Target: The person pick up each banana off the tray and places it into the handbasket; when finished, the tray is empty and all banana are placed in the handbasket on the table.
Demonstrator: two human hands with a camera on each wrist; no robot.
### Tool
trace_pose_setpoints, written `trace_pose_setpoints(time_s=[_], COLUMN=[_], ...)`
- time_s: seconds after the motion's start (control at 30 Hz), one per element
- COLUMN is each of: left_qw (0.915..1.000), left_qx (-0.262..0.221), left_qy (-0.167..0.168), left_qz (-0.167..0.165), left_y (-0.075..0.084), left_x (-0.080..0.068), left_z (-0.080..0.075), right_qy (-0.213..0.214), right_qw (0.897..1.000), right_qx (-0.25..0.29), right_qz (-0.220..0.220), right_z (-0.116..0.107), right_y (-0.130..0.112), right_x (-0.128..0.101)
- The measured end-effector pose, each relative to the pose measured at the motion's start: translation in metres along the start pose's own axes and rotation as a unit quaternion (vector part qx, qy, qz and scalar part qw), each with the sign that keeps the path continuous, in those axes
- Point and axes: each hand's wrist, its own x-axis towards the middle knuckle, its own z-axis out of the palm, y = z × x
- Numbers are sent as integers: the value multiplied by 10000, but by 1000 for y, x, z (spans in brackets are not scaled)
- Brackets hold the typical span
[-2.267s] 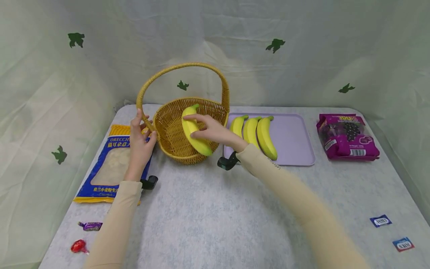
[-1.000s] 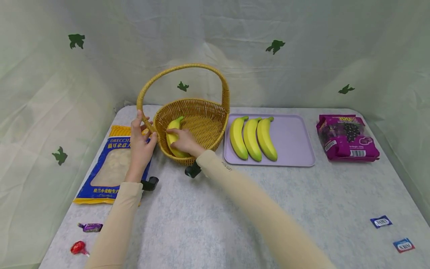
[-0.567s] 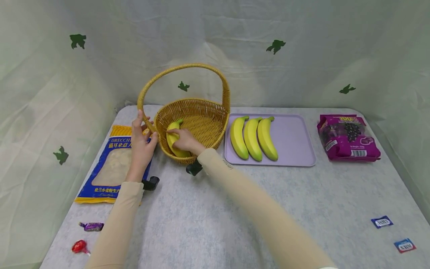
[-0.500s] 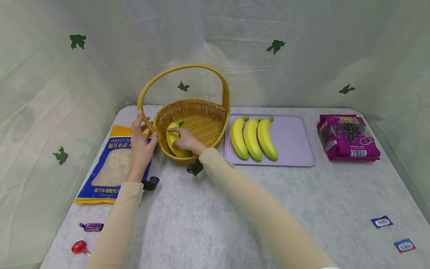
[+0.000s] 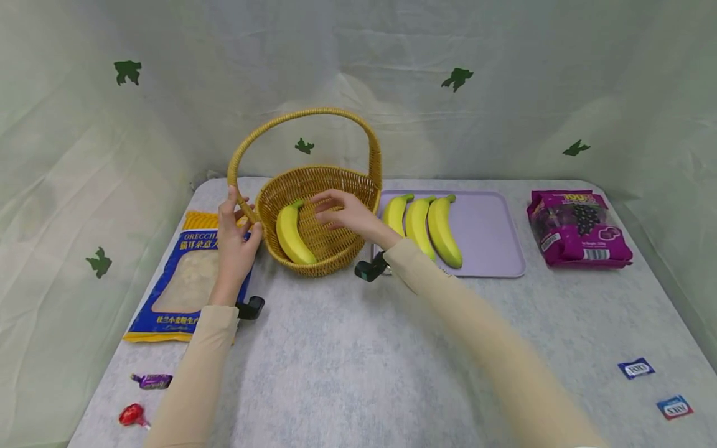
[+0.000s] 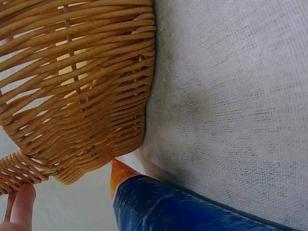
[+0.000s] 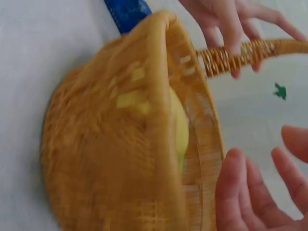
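Observation:
A wicker basket (image 5: 325, 264) with a tall arched handle stands at the back left of the table. My left hand (image 5: 235, 242) grips the foot of its handle on the left side; the right wrist view shows those fingers (image 7: 228, 29) around the handle. Inside the basket a banana (image 5: 292, 236) lies against the left wall, touched by neither hand. Over the basket's right half hovers my right hand (image 5: 353, 214), its fingers loosely bent and holding nothing. Three more bananas (image 5: 442, 233) lie side by side on a lilac tray (image 5: 493, 233), partly hidden by my right forearm.
A blue and yellow pasta bag (image 5: 182, 280) lies under my left forearm. A purple grape-printed bag (image 5: 582, 227) stands at the back right. Small sweets lie near the front: a purple one (image 5: 154, 381), a red lollipop (image 5: 132, 414) and two wrapped pieces (image 5: 636, 368) on the right.
My right hand carried a banana to the basket's left side, let go of it there and moved back up and right. My left hand has stayed on the handle.

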Motion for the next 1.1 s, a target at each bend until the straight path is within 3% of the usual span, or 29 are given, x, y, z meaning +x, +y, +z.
trace_pose_setpoints(time_s=[0.17, 0.43, 0.63, 0.83, 1.1], left_qw=[10000, 10000, 10000, 9997, 9997], left_qx=[-8, -57, 5, 15, 24], left_qy=[18, -63, -85, -163, -115], left_qz=[-17, 38, -43, -169, -220], left_y=[-5, 4, -24, -37, -32], left_x=[0, 0, -1, -2, -2], left_z=[1, -1, 0, -1, 0], right_qy=[-2, 374, 904, 1397, 1581], right_qw=[9998, 9993, 9956, 9891, 9851], right_qx=[59, 64, -123, -273, -551], right_qz=[-207, -9, 221, 384, 403], right_z=[-34, -93, -131, -159, -179], right_y=[7, 25, 41, 57, 70], right_x=[-20, -57, -81, -103, -122])
